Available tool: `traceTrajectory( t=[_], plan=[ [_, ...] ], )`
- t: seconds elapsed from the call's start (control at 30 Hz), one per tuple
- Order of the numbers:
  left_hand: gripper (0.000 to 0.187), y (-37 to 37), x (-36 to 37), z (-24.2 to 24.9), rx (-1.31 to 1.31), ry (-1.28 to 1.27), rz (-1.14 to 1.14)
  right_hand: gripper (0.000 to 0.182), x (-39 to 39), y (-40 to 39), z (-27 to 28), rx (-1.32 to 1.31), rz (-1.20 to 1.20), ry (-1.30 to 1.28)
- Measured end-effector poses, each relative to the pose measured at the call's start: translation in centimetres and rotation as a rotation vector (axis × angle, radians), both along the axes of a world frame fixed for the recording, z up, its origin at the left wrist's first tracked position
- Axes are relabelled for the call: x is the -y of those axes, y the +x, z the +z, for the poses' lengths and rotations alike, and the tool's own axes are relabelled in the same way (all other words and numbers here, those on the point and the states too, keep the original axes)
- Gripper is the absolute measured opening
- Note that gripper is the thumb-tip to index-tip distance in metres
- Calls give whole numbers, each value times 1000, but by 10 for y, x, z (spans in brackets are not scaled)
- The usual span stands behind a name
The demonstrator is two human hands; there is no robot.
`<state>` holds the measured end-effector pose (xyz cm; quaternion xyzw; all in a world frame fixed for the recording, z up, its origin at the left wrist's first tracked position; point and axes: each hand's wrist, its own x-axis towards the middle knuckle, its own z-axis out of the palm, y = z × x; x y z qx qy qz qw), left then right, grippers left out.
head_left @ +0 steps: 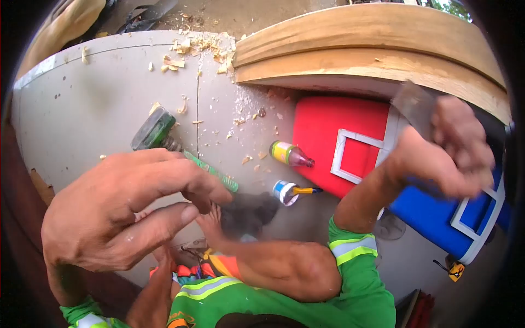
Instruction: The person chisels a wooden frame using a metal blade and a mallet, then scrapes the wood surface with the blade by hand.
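Observation:
My left hand [128, 210] is raised at the lower left, its fingers curved and the thumb apart from them, with nothing between. Below it lies a green and black tool [156, 128] with a green handle, partly hidden behind the hand. On the right, my right hand [448, 147] is closed around a flat metal scraper blade [414, 104], blurred, just in front of a long curved wooden piece [372, 49]. A glass bottle [290, 153] with a yellow-green label lies on its side near the middle. Beside it is a small white and blue can [284, 192] with a yellow-handled brush [306, 190].
Red [339, 136] and blue [424, 213] panels with white frames lie under the wooden piece. Wood shavings [205, 48] litter the grey board [109, 87]. A yellow tape measure [455, 270] is at the lower right. My bare legs are below.

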<state>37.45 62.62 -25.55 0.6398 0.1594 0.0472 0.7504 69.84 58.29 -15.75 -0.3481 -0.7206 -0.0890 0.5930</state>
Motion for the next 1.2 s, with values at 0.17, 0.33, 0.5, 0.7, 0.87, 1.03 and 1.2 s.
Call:
traceTrajectory(
  t=[0.17, 0.33, 0.5, 0.7, 0.87, 1.03, 1.2],
  plan=[
    [25, 5, 3, 1, 92, 135, -21, 46, -12, 2, -49, 70, -234, -214],
    [25, -6, 4, -4, 53, 81, 57, 45, -18, 16, -15, -8, 208, 35],
    [27, -7, 2, -2, 24, 47, 76, 45, -8, -9, -32, 36, -153, -136],
    [26, 2, -2, -1, 1, 16, 12, 48, 4, -2, -16, -43, -155, -180],
    [26, 5, 3, -10, 76, 112, 13, 41, -3, 1, -16, 66, -348, -28],
    [26, 0, 6, -4, 70, 114, 10, 42, 8, 7, 4, 107, 6, -130],
    [25, 6, 7, 3, 44, 110, -21, 49, -5, -4, -30, 20, -264, -119]
  ],
)
